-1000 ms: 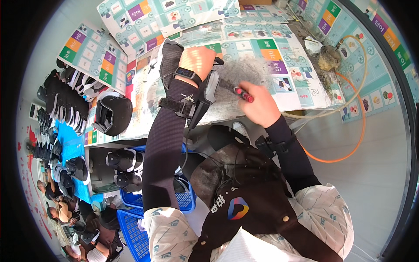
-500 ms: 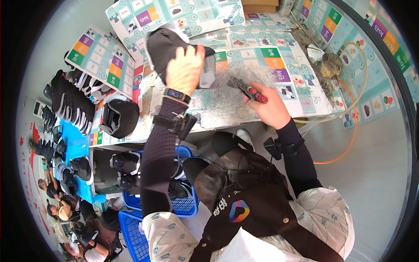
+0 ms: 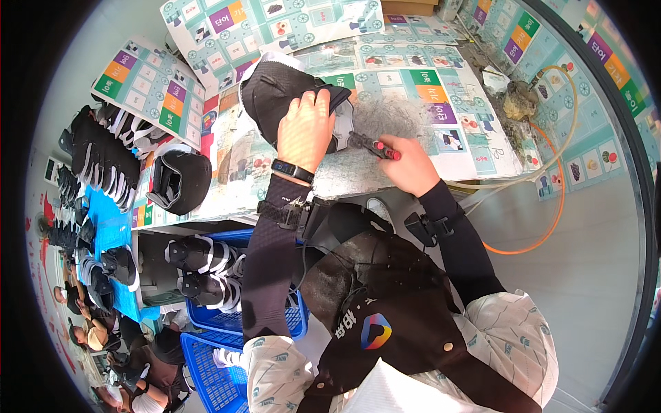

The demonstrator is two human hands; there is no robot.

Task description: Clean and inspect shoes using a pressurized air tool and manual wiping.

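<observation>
A black shoe [image 3: 265, 89] with a white edge lies on the worktable [image 3: 344, 172]. My left hand [image 3: 306, 131] is closed over it, fingers curled on the black upper. A pale grey flap [image 3: 343, 122] sticks out from the shoe on the right. My right hand [image 3: 410, 165] is wrapped round a small dark tool with red parts [image 3: 377, 146]. Its tip is at the grey flap's edge; whether it grips the flap cannot be made out. The tool's exact kind is unclear.
Another black shoe [image 3: 180, 179] stands on the table's left. Rows of black and white shoes [image 3: 96, 151] are farther left. Blue baskets [image 3: 217, 368] stand below the table. An orange hose [image 3: 561, 213] hangs at the right. Other people [image 3: 89, 330] sit at lower left.
The shoe and my left hand have shifted right and nearer to me. My right hand has moved the tool left and down, from apart to the grey flap's edge.
</observation>
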